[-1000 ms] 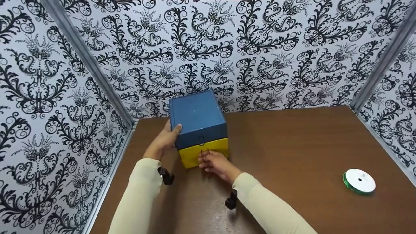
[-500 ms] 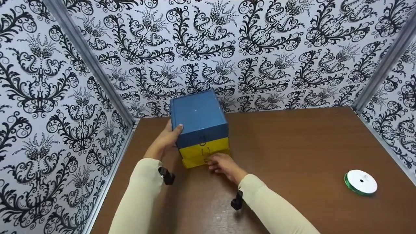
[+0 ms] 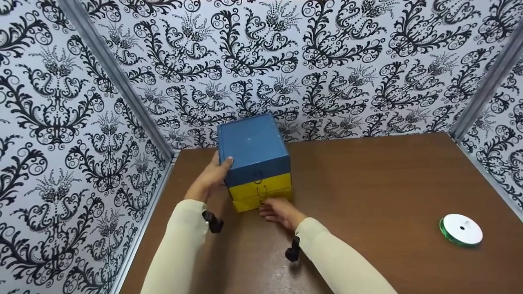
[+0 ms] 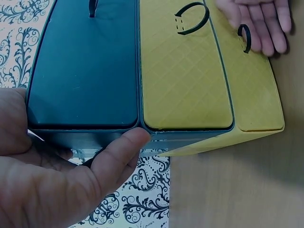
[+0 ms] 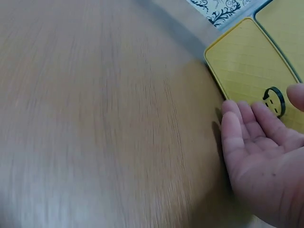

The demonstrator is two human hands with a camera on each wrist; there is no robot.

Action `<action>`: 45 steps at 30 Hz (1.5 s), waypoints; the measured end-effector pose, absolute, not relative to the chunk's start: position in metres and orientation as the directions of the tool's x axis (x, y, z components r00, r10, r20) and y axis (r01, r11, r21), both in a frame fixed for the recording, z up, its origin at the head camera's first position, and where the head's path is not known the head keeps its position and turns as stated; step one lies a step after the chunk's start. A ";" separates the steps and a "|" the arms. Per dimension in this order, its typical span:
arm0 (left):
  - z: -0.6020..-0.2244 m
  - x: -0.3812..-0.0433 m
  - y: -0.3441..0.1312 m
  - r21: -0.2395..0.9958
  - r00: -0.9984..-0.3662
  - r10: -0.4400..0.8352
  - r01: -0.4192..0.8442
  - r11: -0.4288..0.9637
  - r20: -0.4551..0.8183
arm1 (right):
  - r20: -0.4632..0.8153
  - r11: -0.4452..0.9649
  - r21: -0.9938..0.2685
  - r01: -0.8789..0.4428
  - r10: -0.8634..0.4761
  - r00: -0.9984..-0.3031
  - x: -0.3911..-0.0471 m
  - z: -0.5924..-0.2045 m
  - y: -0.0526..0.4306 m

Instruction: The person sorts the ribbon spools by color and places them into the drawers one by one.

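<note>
1. Head view: The glossy blue-topped three-drawer box (image 3: 253,143) stands between the hands, near the black-and-white scroll-patterned wall (image 3: 335,73). The left hand (image 3: 211,173) grips its left side, thumb over the top edge. The right hand (image 3: 282,212), fingers relaxed, is at the yellow bottom drawer (image 3: 248,203). Rightward of it, the brown wood-grained tabletop (image 3: 359,183) extends past a flat white spool with green edging (image 3: 461,229).
2. Left wrist view: Beside the left hand's fingers, the smooth blue top drawer (image 4: 83,71) meets the diamond-textured yellow middle drawer (image 4: 185,80). The bottom drawer juts out beyond both, toward the right hand.
3. Right wrist view: The right hand's fingers extend loosely, thumb apart, just beside the bottom drawer's thin black loop (image 5: 282,100); whether they touch it is unclear.
</note>
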State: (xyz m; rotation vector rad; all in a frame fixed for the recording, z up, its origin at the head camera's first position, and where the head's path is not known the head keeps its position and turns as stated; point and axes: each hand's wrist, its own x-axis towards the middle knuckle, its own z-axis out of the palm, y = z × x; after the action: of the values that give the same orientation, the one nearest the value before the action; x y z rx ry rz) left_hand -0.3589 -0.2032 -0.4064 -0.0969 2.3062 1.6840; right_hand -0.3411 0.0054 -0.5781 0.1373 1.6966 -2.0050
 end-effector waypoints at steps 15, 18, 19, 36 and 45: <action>-0.405 -0.358 -0.203 0.917 -0.955 0.097 -0.237 0.320 -0.281 | -0.364 -0.153 -0.889 0.432 -0.337 -0.868 -0.334 -0.585 0.007; -0.406 -0.356 -0.205 0.923 -0.956 0.090 -0.241 0.302 -0.279 | -0.348 -0.153 -0.894 0.421 -0.355 -0.868 -0.327 -0.588 0.008; -0.406 -0.356 -0.205 0.924 -0.956 0.090 -0.242 0.295 -0.279 | -0.341 -0.154 -0.896 0.416 -0.361 -0.868 -0.325 -0.589 0.008; -0.409 -0.358 -0.203 0.925 -0.957 0.092 -0.237 0.298 -0.275 | -0.230 -0.111 -0.945 0.307 -0.442 -0.867 -0.285 -0.603 0.030; -0.407 -0.357 -0.202 0.932 -0.951 0.097 -0.261 0.251 -0.292 | -0.246 -0.108 -0.936 0.334 -0.479 -0.843 -0.256 -0.602 0.041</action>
State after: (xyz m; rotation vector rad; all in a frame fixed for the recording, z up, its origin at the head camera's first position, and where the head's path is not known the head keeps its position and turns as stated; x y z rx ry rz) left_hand -0.3570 -0.2017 -0.4075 -0.1513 2.2372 1.7544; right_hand -0.2560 0.0414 -0.6016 -0.1597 1.6379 -1.9951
